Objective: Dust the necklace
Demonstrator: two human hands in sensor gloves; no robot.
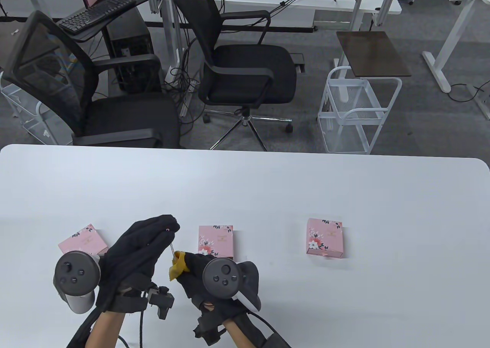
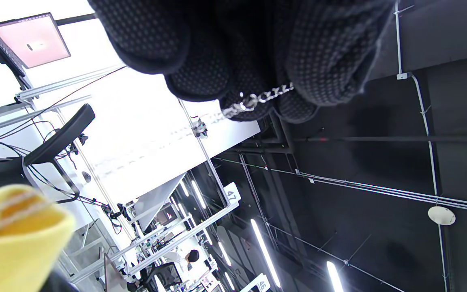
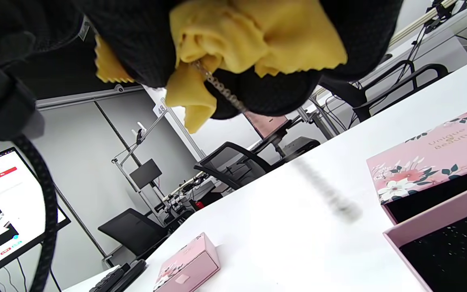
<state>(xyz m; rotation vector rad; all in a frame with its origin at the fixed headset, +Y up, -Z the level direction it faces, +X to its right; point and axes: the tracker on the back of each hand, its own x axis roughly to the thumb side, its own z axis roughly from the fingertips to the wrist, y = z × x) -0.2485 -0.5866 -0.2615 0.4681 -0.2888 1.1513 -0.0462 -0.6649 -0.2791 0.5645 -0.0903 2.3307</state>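
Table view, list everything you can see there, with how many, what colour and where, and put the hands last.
necklace: one, silver chain, stretched between the two hands above the table
cloth: one, yellow, bunched around the chain's lower end
gift boxes: three, pink with flowers, in a row on the table: left, middle, right
table: one, white, near half of the view
office chairs: two, black, behind the table
wire cart: one, white, behind the table on the right
keyboard: one, black, far left desk
left hand: black glove, pinches the chain's upper end
right hand: black glove, grips the cloth around the chain
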